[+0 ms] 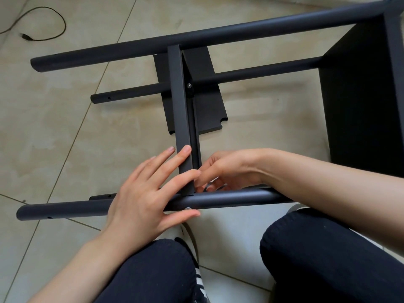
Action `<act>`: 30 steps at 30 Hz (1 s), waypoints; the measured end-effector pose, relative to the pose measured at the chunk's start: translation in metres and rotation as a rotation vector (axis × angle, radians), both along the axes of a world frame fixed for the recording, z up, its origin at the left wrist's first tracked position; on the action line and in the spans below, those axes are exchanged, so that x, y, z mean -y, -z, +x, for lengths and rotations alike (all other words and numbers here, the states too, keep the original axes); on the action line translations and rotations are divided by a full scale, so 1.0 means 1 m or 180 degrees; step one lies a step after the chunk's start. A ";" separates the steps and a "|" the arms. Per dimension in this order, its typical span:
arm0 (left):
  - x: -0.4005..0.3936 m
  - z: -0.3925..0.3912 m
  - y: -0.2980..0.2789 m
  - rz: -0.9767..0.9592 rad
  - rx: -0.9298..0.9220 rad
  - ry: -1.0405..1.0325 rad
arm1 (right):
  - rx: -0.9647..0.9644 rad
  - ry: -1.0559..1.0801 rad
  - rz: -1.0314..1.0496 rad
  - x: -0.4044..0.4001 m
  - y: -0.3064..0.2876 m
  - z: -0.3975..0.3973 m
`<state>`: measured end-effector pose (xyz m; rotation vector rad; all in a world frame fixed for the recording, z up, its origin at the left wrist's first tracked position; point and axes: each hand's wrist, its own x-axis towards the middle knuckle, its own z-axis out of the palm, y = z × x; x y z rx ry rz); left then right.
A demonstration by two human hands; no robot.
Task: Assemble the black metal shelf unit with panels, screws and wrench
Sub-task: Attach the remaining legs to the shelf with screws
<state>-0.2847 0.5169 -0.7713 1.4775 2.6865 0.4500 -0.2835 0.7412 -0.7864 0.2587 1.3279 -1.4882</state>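
Observation:
The black shelf frame lies on its side on the tiled floor. A flat cross bar (pixel 178 95) runs from the far tube (pixel 218 32) down to the near tube (pixel 65 209). My left hand (pixel 142 193) rests on that joint with fingers straight on the cross bar and the thumb under the near tube, beside a silver screw head (pixel 188 208). My right hand (pixel 231 169) is just behind the near tube, right of the bar's end. Its fingers are curled on a small silver tool (pixel 210 184), apparently the wrench, mostly hidden.
A fitted black panel (pixel 358 95) closes the frame's right end. A loose black panel (pixel 207 106) lies on the floor under the cross bar, where a second screw (pixel 189 85) shows. A black cable (pixel 43 22) lies far left. My knees (pixel 317 248) are close below the near tube.

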 end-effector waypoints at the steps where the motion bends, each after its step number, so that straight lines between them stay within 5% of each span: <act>1: 0.000 0.000 0.000 0.0005 -0.0002 0.0000 | -0.0020 0.0012 0.0033 0.000 0.000 0.000; 30: -0.001 0.000 -0.001 0.0009 0.0003 0.0010 | -0.0104 0.0053 -0.0014 0.001 0.007 0.002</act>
